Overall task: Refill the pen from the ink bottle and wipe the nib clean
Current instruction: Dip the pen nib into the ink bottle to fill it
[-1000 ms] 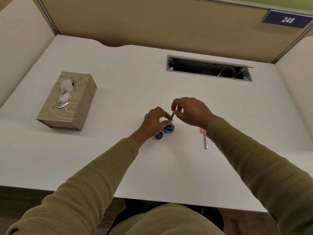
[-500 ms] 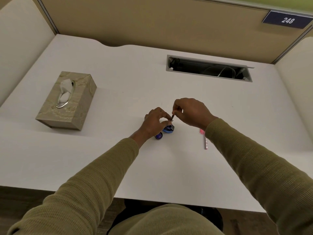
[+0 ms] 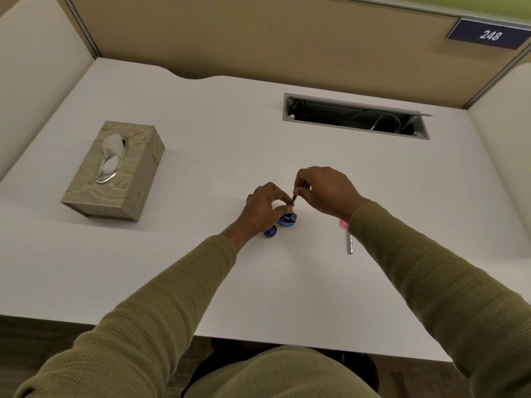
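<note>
A small blue ink bottle (image 3: pixel 287 220) stands open on the white desk (image 3: pixel 201 254) at the centre. Its dark purple cap (image 3: pixel 270 231) lies just to its front left. My left hand (image 3: pixel 263 208) curls around the bottle's top, thumb and forefinger pinching the lower end of a thin dark pen part (image 3: pixel 294 200). That part stands nearly upright, its tip in the bottle's mouth. My right hand (image 3: pixel 324 191) pinches its upper end. A pink pen barrel (image 3: pixel 349 239) lies on the desk to the right, partly under my right sleeve.
A beige tissue box (image 3: pixel 115 170) with a white tissue poking out sits at the left. A recessed cable slot (image 3: pixel 356 117) with wires is set into the desk at the back right. Padded partition walls enclose the desk on three sides.
Both hands stay at the bottle. My right hand's fingers have shifted slightly on the pen part's top end; the bottle, cap and barrel have not moved.
</note>
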A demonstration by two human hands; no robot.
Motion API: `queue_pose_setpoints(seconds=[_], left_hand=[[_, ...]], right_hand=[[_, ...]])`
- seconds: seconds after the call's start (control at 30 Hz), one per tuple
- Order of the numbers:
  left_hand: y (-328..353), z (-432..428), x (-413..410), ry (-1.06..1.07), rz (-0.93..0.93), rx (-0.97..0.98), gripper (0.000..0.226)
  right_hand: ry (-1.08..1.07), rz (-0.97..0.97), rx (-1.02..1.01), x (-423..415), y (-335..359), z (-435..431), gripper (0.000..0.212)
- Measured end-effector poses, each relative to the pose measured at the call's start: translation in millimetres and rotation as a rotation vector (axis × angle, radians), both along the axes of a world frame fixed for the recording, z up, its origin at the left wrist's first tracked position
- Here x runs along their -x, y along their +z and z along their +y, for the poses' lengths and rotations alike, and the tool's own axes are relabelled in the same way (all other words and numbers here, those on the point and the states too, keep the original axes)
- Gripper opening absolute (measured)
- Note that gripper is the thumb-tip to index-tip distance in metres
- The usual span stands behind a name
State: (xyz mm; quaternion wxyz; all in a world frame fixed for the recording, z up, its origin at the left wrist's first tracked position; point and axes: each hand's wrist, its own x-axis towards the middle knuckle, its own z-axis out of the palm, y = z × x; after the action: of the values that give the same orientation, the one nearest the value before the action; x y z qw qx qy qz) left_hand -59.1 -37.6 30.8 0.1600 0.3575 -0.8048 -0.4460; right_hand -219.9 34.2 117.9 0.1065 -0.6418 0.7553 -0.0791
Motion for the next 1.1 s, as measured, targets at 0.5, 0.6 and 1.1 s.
queue_pose_setpoints(seconds=[0.5,0.6,1.1], left_hand=[[9.2,1.7,-1.1,-0.025,0.048,0.02,0.015],[8.1,0.8,-1.8,-0.026,0.042,0.014,0.013],[3.4,-0.2,-23.8,0.089,0.028,-0.016,0.015]], right_hand=[[0.071,-0.071,-0.055,-2.9,5.3,3.8,0.01],[0.066,-0.073,-0.059,-3.0,3.6,5.1,0.01],[-0.028,-0.135,0.041,5.2,-1.2,23.8,0.009]])
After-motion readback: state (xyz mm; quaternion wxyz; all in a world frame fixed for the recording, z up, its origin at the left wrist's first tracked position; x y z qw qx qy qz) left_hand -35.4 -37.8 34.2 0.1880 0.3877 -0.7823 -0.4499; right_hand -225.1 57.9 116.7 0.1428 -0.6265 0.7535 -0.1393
